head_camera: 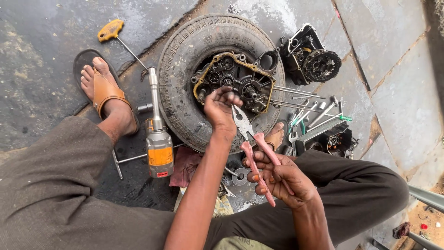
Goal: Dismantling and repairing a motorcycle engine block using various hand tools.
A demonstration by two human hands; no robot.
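Right now the person sits on the wet stone floor (397, 92) with a greasy open engine crankcase half with a tan gasket edge (233, 83) resting in the hollow of a worn black rubber tyre (178, 74). The left hand (222, 109) is curled, fingertips pinched together over the gears near the case's middle; whether it grips a small part cannot be told. The right hand (282, 178) is closed loosely round the pink-handled steel pliers (252, 143), handles spread a little, nose open and pointing up toward the left wrist, just short of the case. To do this step well, judging from the pose, the left fingers should steady the small piece while the pliers come in level, nose kept narrow so it bites only the target and not the gasket edge. Grip should be squeezed firm before pulling, since oily metal will likely slip. The tyre holds the case steady, so no extra bracing seems needed. An orange-and-grey cordless impact driver (158, 143) lies beside the tyre, a yellow-handled T-wrench (113, 32) further off, loose spanners and long studs (310, 113) to the right, near a second black engine cover (310, 58).
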